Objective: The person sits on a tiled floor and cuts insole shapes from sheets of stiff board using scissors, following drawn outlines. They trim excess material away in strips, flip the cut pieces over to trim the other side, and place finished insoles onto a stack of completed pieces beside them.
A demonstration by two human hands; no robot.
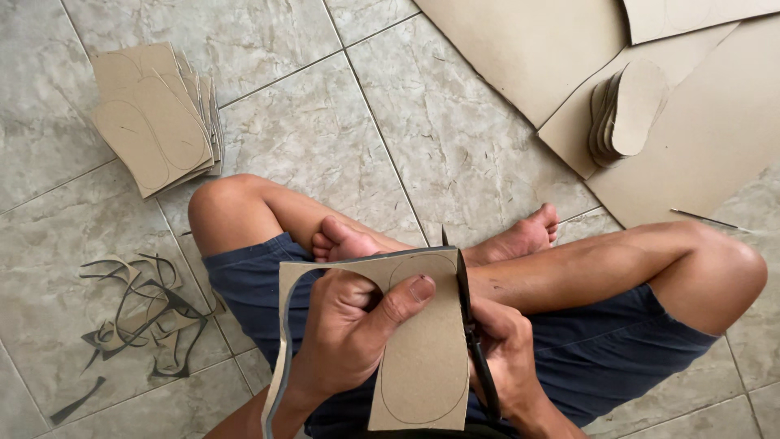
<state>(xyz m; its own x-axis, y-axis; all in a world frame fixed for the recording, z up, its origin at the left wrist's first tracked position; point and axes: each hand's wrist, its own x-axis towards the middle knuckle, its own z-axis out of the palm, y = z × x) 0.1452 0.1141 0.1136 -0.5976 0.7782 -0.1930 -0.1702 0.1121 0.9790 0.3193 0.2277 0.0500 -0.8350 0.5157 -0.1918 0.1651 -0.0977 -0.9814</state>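
Scissors working along the traced sole outline, low centre of frame.

My left hand (349,333) pinches the cardboard piece (422,349) over my lap; my right hand (508,358) is closed on the scissors (475,341). If the card twists, I could stray inside the line or nick my left thumb.
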